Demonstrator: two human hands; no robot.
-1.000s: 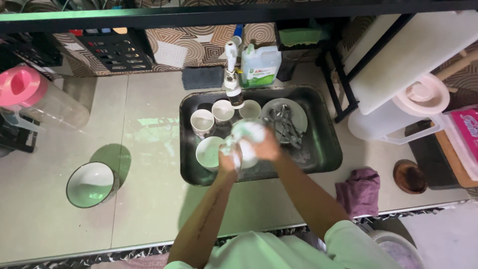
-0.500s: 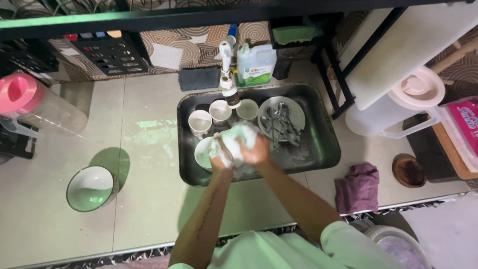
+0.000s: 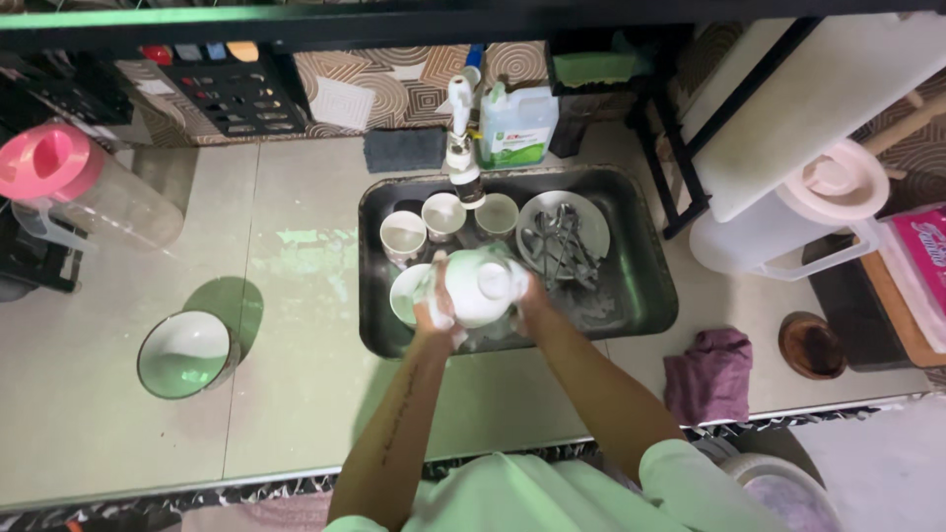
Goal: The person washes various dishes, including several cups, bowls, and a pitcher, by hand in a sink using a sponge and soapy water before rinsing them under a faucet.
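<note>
Over the sink [image 3: 645, 296] holding cups [image 3: 443, 215] and cutlery, both hands [image 3: 436, 307] clasp a soapy white bowl [image 3: 478, 286].

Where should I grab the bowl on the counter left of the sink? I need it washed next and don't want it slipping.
Take the round white bowl by its rim from above: it sits upright and open, apart from other things, so fingers can hook inside.
</note>
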